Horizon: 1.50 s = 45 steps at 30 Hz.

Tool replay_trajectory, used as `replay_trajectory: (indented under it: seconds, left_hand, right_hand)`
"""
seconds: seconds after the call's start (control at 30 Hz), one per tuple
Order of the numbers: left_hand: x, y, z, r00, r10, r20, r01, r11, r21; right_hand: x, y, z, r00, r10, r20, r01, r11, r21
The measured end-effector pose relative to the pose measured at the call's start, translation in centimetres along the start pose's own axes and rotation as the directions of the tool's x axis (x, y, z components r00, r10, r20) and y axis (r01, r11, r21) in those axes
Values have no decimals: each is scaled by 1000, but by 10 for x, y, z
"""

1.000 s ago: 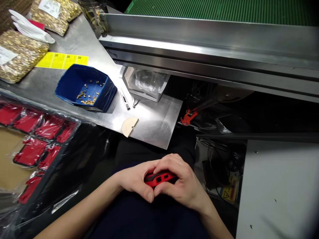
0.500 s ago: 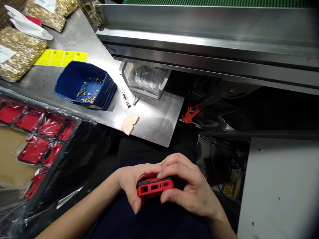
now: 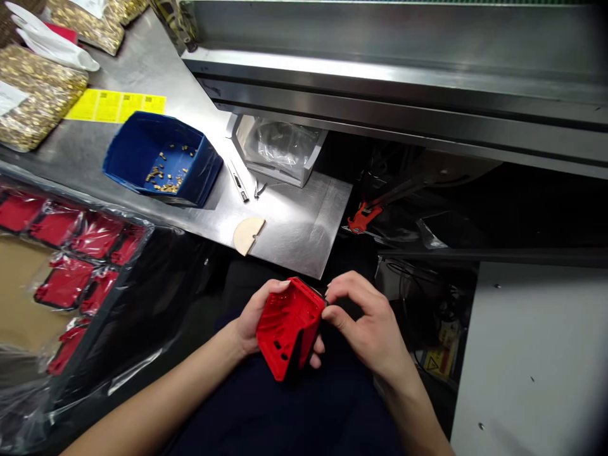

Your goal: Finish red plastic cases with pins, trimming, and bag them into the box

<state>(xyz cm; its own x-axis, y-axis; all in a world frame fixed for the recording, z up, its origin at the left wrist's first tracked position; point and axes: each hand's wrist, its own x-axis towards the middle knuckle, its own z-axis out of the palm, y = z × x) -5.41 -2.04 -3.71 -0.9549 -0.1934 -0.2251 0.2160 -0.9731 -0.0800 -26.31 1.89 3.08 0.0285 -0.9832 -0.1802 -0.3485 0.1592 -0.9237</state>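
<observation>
My left hand is wrapped around a red plastic case above my lap. The thumb lies on its upper rim, and fingertips show beyond its lower right side. The case is tilted so that its hollow, ribbed inside faces me, with small dark holes near the bottom and a black edge on the right. Thumb and forefinger of my right hand are closed in a pinch at the case's right corner. Any small part between those fingertips is hidden.
On the metal table are a blue bin with small brass pieces, a grey bin of clear bags, a utility knife, nippers and a beige half-disc. Bagged red parts lie in a box at left.
The case has turned from showing its slotted end to showing its hollow inside. My right hand has shifted from gripping over the case to pinching its right corner.
</observation>
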Motion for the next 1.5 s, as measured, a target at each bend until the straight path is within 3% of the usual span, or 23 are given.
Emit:
replay_trajectory:
  seconds: [0.1, 0.17, 0.27, 0.37, 0.43, 0.53, 0.63, 0.7, 0.8, 0.87, 0.9, 0.97, 1.03, 1.07, 1.13, 1.2, 1.27, 1.5]
  left_hand:
    - [4, -6, -9, 991, -111, 71, 122, 979, -164]
    - [6, -9, -12, 988, -119, 101, 139, 967, -215]
    - [6, -9, -16, 985, -123, 124, 149, 962, -228]
    - [7, -9, -18, 989, -115, 97, 134, 968, -213]
    - [9, -8, -20, 994, -109, 29, 112, 979, -168]
    - [16, -6, -20, 976, -116, -185, 108, 993, -53]
    - [23, -6, -13, 929, -56, -366, 75, 996, 37]
    - [25, -7, -5, 903, 15, -429, 29, 995, 94]
    - [25, -10, 2, 864, 111, -492, -27, 984, 176]
    - [24, -12, 1, 831, 222, -511, -85, 957, 278]
    - [23, -12, 0, 809, 301, -506, -125, 928, 352]
    - [22, -9, -4, 775, 476, -416, -224, 822, 524]
    - [20, -2, -6, 772, 605, -195, -315, 631, 709]
    - [19, 2, -5, 779, 624, -60, -337, 499, 799]
    - [19, 9, -1, 801, 576, 164, -330, 195, 924]
    - [20, 15, 3, 814, 529, 242, -283, -3, 959]
    - [23, 17, 6, 805, 543, 240, -272, -22, 962]
    - [23, 13, 17, 811, 577, 96, -270, 223, 937]
  right_hand:
    - [11, 7, 6, 998, 55, 37, -60, 985, 162]
    - [20, 9, 9, 994, -9, 111, -14, 977, 212]
    - [29, 11, 13, 971, -114, 212, 51, 957, 284]
    - [34, 13, 16, 967, -121, 224, 35, 936, 351]
    - [34, 16, 18, 972, -104, 213, 23, 936, 352]
    - [31, 21, 23, 982, -66, 176, -3, 932, 363]
    - [26, 24, 28, 979, 78, 186, -160, 863, 480]
    - [22, 25, 31, 971, 167, 173, -238, 783, 575]
    - [20, 29, 32, 968, 245, 60, -220, 707, 672]
    - [20, 35, 30, 940, 342, -2, -225, 624, 749]
    - [21, 39, 29, 909, 417, -12, -240, 547, 802]
    - [22, 48, 27, 803, 594, 57, -296, 313, 902]
    - [23, 56, 28, 688, 701, 189, -349, 91, 933]
    - [22, 59, 29, 648, 720, 248, -378, 21, 926]
    - [21, 65, 34, 619, 723, 308, -421, -25, 907]
    - [17, 68, 40, 617, 712, 336, -451, -30, 892]
    - [12, 71, 44, 613, 701, 365, -481, -35, 876]
    - [-1, 77, 43, 593, 674, 441, -565, -43, 824]
